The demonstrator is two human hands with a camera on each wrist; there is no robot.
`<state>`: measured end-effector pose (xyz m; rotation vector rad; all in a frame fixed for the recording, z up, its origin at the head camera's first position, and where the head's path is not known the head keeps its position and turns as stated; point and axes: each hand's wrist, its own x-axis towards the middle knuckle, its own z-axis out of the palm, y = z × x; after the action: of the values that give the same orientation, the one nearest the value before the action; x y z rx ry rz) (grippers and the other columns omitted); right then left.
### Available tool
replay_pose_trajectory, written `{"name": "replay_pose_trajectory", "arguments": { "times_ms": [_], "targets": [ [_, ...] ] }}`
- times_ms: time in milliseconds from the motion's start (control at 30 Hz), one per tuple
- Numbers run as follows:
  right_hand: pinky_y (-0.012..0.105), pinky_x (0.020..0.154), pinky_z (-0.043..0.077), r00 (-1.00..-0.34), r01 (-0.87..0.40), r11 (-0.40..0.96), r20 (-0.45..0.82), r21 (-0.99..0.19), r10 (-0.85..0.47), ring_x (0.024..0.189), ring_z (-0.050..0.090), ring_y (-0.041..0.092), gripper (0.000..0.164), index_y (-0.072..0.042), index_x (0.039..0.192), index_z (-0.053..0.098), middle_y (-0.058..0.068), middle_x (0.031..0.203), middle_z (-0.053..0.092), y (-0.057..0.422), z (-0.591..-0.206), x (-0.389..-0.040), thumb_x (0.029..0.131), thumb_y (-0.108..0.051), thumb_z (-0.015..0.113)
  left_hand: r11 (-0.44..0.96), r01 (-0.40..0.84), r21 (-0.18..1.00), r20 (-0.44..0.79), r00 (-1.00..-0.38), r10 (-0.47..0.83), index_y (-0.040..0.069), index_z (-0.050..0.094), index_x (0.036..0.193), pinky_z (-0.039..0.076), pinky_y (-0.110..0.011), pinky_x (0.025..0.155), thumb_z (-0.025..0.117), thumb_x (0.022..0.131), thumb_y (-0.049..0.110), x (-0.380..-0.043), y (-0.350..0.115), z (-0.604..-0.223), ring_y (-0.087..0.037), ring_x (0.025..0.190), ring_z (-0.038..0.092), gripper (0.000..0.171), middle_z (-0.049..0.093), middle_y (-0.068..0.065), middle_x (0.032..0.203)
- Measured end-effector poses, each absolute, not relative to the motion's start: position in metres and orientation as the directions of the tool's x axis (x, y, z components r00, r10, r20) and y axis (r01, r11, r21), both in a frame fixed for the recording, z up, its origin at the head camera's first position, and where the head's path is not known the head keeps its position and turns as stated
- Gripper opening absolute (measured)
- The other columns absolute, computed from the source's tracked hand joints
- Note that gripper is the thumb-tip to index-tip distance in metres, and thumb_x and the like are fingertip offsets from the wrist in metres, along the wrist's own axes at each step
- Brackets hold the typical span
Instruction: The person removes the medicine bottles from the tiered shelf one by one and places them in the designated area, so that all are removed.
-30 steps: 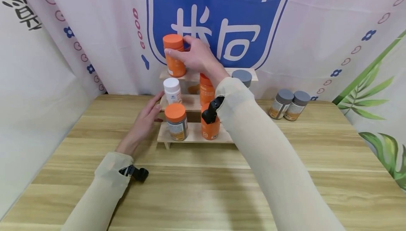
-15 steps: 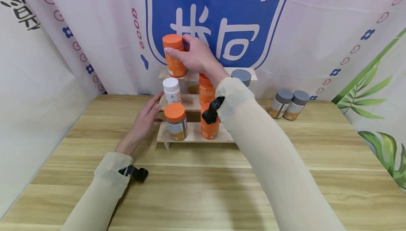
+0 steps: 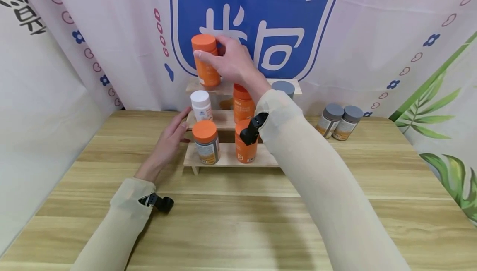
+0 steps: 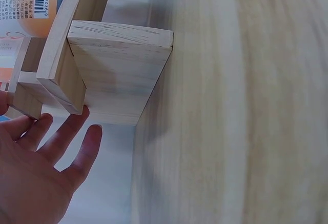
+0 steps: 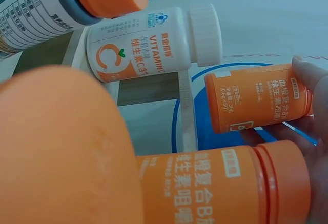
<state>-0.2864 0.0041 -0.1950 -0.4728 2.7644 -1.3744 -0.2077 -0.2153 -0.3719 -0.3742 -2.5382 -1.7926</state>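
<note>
In the head view my right hand (image 3: 234, 61) grips an orange bottle (image 3: 208, 69) between thumb and fingers, at the left end of the rack's top shelf. The right wrist view shows this orange bottle (image 5: 256, 98) with its base just off the shelf edge. My left hand (image 3: 166, 142) touches the left end of the wooden rack (image 3: 227, 118) with fairly straight fingers. Close by stands a white vitamin C bottle (image 3: 201, 106) on the middle shelf. Below it is a grey jar with an orange lid (image 3: 206, 145).
Two more orange bottles, one on the middle shelf (image 3: 244, 107) and one on the bottom shelf (image 3: 244, 151), stand under my right forearm. A grey-lidded jar (image 3: 284, 87) is partly hidden behind the sleeve. Two grey-lidded jars (image 3: 344, 123) stand on the table (image 3: 231, 221) at right.
My right hand has raised the orange bottle slightly from where it was half a second ago. The left hand stays at the rack's end.
</note>
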Motion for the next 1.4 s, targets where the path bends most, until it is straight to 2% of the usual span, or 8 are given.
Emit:
{"name": "replay_pose_trajectory", "arguments": {
  "times_ms": [233, 467, 733, 900, 1133, 1400],
  "targets": [
    [0.033, 0.114, 0.05, -0.943, -0.293, 0.519, 0.155, -0.803, -0.293, 0.128, 0.061, 0.013, 0.066, -0.033, 0.159, 0.047, -0.002, 0.146, 0.063, 0.013, -0.191, -0.285, 0.099, -0.053, 0.069, 0.315, 0.195, 0.929, 0.139, -0.972, 0.189, 0.021, 0.021, 0.172, 0.053, -0.032, 0.095, 0.032, 0.117, 0.031, -0.208, -0.215, -0.372, -0.037, 0.141, 0.048, 0.057, 0.023, -0.01, 0.178],
    [0.029, 0.11, 0.052, -0.932, -0.337, 0.468, 0.217, -0.817, -0.291, 0.126, 0.061, 0.014, 0.059, -0.024, 0.151, 0.056, 0.0, 0.141, 0.065, 0.024, -0.187, -0.282, 0.099, -0.049, 0.071, 0.309, 0.194, 0.931, 0.139, -0.972, 0.19, 0.024, 0.022, 0.172, 0.054, -0.03, 0.094, 0.032, 0.117, 0.032, -0.208, -0.216, -0.373, -0.036, 0.142, 0.047, 0.057, 0.022, -0.009, 0.178],
    [0.03, 0.111, 0.051, -0.934, -0.334, 0.421, 0.236, -0.843, -0.269, 0.126, 0.061, 0.013, 0.056, -0.023, 0.149, 0.059, 0.001, 0.139, 0.066, 0.039, -0.185, -0.28, 0.099, -0.045, 0.073, 0.3, 0.19, 0.935, 0.137, -0.972, 0.189, 0.022, 0.022, 0.172, 0.053, -0.03, 0.094, 0.033, 0.116, 0.033, -0.208, -0.216, -0.373, -0.035, 0.141, 0.047, 0.057, 0.022, -0.009, 0.178],
    [0.032, 0.109, 0.052, -0.938, -0.322, 0.424, 0.223, -0.847, -0.266, 0.126, 0.059, 0.015, 0.056, -0.023, 0.149, 0.058, 0.002, 0.137, 0.065, 0.048, -0.183, -0.279, 0.099, -0.044, 0.074, 0.301, 0.191, 0.934, 0.137, -0.972, 0.192, 0.02, 0.021, 0.172, 0.054, -0.029, 0.092, 0.032, 0.117, 0.032, -0.209, -0.216, -0.373, -0.035, 0.141, 0.047, 0.058, 0.023, -0.01, 0.178],
    [0.032, 0.112, 0.05, -0.938, -0.339, 0.465, 0.255, -0.818, -0.235, 0.13, 0.057, 0.014, 0.058, -0.022, 0.15, 0.058, 0.001, 0.142, 0.064, 0.06, -0.18, -0.277, 0.099, -0.044, 0.074, 0.297, 0.189, 0.936, 0.135, -0.972, 0.193, 0.023, 0.02, 0.172, 0.053, -0.031, 0.094, 0.032, 0.117, 0.032, -0.207, -0.216, -0.372, -0.035, 0.143, 0.046, 0.057, 0.021, -0.009, 0.178],
    [0.034, 0.109, 0.052, -0.944, -0.328, 0.456, 0.27, -0.827, -0.189, 0.126, 0.059, 0.014, 0.052, -0.022, 0.144, 0.064, 0.002, 0.137, 0.066, 0.082, -0.181, -0.279, 0.099, -0.043, 0.075, 0.296, 0.192, 0.936, 0.138, -0.971, 0.195, 0.022, 0.021, 0.172, 0.053, -0.03, 0.093, 0.032, 0.117, 0.032, -0.208, -0.215, -0.373, -0.033, 0.141, 0.047, 0.057, 0.022, -0.009, 0.178]
  ]
}}
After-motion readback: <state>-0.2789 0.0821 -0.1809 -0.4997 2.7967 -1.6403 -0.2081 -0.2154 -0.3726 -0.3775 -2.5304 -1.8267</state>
